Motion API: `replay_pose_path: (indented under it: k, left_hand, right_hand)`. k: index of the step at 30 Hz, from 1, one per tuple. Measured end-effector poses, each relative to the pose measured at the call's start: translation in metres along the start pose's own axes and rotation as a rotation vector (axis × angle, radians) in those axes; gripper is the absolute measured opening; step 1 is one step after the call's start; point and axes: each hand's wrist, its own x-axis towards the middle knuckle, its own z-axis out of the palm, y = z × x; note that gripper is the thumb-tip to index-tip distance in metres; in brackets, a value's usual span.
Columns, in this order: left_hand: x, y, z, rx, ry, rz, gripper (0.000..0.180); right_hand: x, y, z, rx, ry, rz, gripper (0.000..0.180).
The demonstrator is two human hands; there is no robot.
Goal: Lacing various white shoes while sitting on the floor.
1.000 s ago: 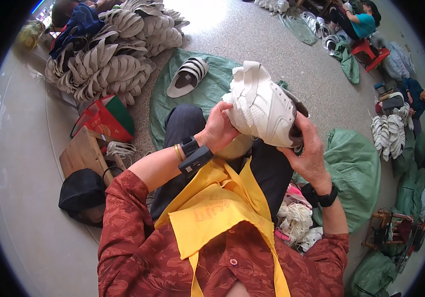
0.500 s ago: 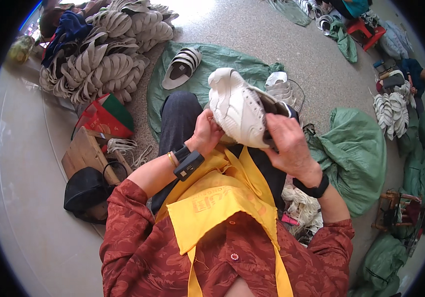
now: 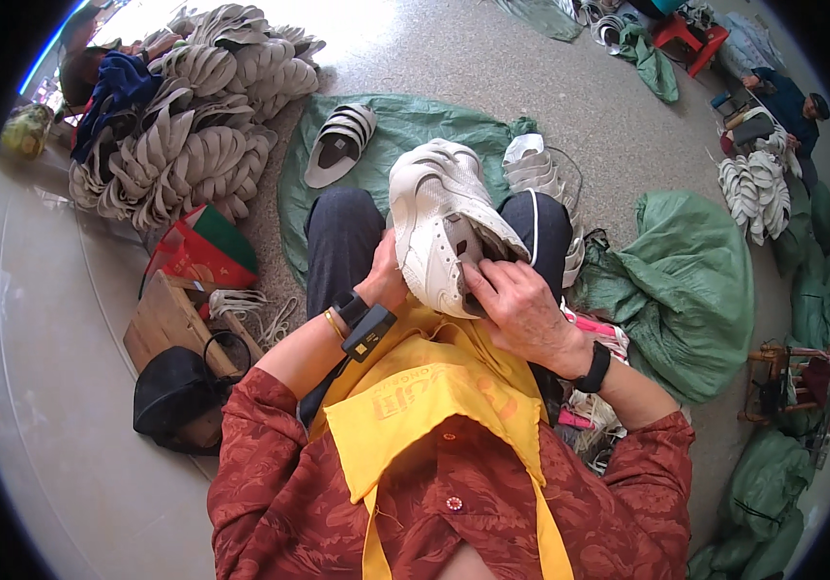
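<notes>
Over my lap I hold a white shoe upper point(image 3: 434, 227), its opening tipped toward me and its eyelet edge showing. My left hand point(image 3: 386, 275) is closed around its left side, with the fingertips hidden behind it. My right hand point(image 3: 528, 314) pinches the rim of the opening on the right. Its thumb is partly inside. A thin white cord point(image 3: 536, 229) loops up at the right of the upper. Below it, a yellow apron point(image 3: 424, 387) covers my lap.
A green sheet point(image 3: 434, 121) ahead bears a grey-white shoe upper point(image 3: 340, 145) and a stack of uppers point(image 3: 531, 169). A big pile of uppers point(image 3: 202, 145) lies far left, beside a person. A wooden stool point(image 3: 178, 324), black bag point(image 3: 178, 396) and green sack point(image 3: 685, 290) flank me.
The shoe upper has come down and left, and turned so its opening faces me more. My right hand has moved left and lower along the rim. The white cord now shows.
</notes>
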Motion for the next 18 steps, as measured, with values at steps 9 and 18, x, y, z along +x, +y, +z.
replay_pose_path:
  k: [9,18]
  left_hand:
    - [0.025,-0.002,-0.023,0.123,0.094,-0.038,0.034]
    - [0.030,0.018,-0.031,0.397,0.222,-0.025,0.023]
  right_hand:
    - [0.008,-0.009,-0.003,0.065,0.136,0.229,0.057]
    - [0.012,-0.014,0.009,0.085,0.059,0.171,0.052]
